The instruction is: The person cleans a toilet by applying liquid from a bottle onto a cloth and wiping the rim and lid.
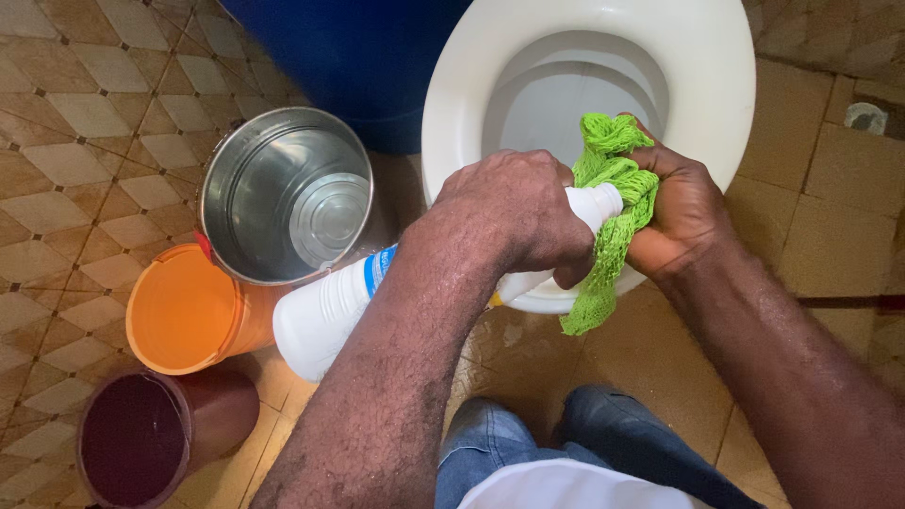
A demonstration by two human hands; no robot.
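Centre frame, my left hand (514, 212) has a closed grip round the white plastic bottle (325, 311), tipped spout-first into the green mesh cloth (613, 203) bunched tight in my right hand (683, 212), over the toilet bowl (471, 85). Bottle looks smooth, likely slippery; cloth is soft, limp.

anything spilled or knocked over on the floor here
Two things lie tipped on their sides on the tiled floor: the orange plastic bucket and the dark maroon plastic bucket, mouths towards the camera. The tiles near the white toilet bowl look wet. The shiny metal bucket stands upright.
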